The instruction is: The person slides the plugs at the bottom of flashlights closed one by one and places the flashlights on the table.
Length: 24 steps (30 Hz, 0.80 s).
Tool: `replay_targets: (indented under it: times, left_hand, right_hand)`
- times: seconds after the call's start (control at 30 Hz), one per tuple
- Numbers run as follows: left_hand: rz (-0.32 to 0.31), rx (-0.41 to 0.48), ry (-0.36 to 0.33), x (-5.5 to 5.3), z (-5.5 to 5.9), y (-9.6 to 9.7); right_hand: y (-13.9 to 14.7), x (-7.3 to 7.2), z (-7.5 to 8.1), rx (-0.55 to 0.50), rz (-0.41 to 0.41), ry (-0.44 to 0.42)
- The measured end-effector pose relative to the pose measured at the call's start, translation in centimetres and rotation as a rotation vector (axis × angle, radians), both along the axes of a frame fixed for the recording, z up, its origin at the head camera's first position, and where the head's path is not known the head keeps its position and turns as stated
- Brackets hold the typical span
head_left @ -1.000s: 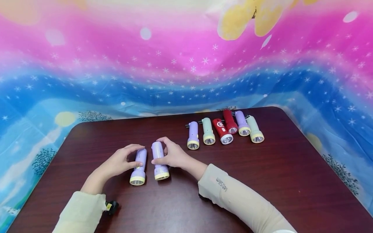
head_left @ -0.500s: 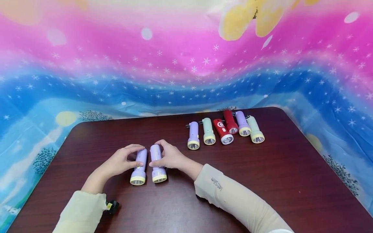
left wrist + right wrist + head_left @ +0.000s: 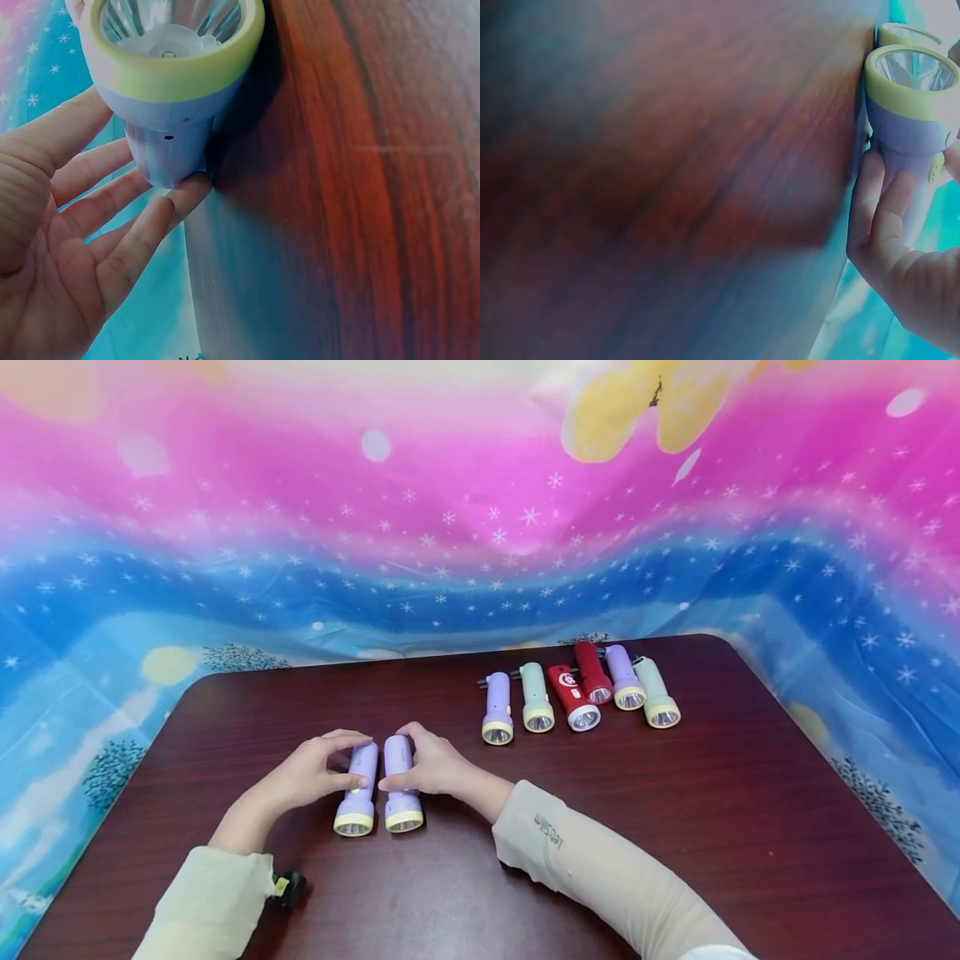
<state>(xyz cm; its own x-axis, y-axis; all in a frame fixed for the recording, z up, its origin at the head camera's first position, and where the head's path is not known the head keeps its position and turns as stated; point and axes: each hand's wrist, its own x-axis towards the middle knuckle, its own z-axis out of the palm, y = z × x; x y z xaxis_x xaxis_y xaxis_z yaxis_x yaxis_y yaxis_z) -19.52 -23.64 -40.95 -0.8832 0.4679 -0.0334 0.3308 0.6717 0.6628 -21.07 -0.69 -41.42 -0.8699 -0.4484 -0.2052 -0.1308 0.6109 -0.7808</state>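
Observation:
Two purple flashlights with yellow rims lie side by side at the left of the table, a narrow gap between them, lenses toward me. My left hand (image 3: 300, 772) holds the left flashlight (image 3: 355, 810), thumb on its near side and fingertips at its far end. In the left wrist view, fingers curl round the barrel below the yellow head of that flashlight (image 3: 169, 94). My right hand (image 3: 442, 766) grips the right flashlight (image 3: 402, 807), thumb across its body. The right wrist view shows fingers against this flashlight (image 3: 907, 120), with the other one's rim behind it.
At the back right of the dark wooden table (image 3: 675, 827) lie several more flashlights: a purple one (image 3: 497, 706), a pale green one (image 3: 535, 693), a red one with a white rim (image 3: 573, 697), and others to their right. A patterned cloth (image 3: 450, 527) hangs behind the table.
My right hand has moved its purple flashlight left and slightly toward me, straightening it beside the left one. The left hand and its flashlight have stayed in place.

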Motion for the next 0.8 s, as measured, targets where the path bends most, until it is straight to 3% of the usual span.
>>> replay_targets:
  times: [0.57, 0.8]
  left_hand:
    - [0.016, 0.0, -0.015, 0.03, 0.0, -0.05]
    - [0.013, -0.003, -0.008, 0.01, -0.02, -0.01]
  right_hand:
    - [-0.49, -0.06, 0.1, 0.044, 0.01, 0.017]
    - [-0.39, -0.24, -0.17, -0.029, 0.019, -0.054]
